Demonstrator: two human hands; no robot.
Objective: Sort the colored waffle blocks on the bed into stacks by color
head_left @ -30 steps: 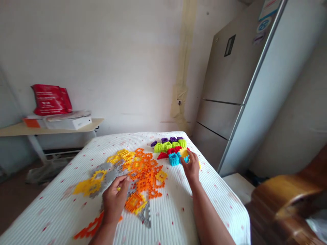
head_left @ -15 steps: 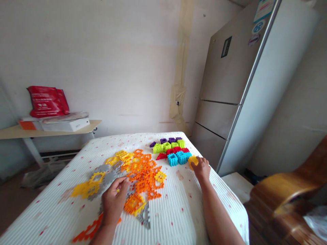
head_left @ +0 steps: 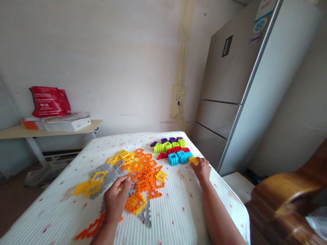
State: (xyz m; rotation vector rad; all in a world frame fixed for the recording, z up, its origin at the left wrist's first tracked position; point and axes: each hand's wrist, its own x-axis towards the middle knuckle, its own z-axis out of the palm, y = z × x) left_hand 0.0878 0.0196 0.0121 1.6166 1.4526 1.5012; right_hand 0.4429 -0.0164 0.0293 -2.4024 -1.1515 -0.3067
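My right hand is closed on a yellow toothed building piece at the right side of the table, just right of the blue pieces. Over the near left of a loose heap, my left hand is curled with thumb and fingers together; a speck of yellow shows by them, but whether it is held I cannot make out. The heap mixes orange pieces, yellow pieces and grey pieces. Behind the blue ones stand red pieces, lime green pieces and purple pieces in rows.
A ribbed white cloth with red specks covers the table. A tall fridge stands beyond its right edge, with a wooden chair nearer. At the left, a side table bears boxes and a red bag.
Both hands stay nearly where they were, with the right still at the yellow piece. The whole view has shifted slightly.
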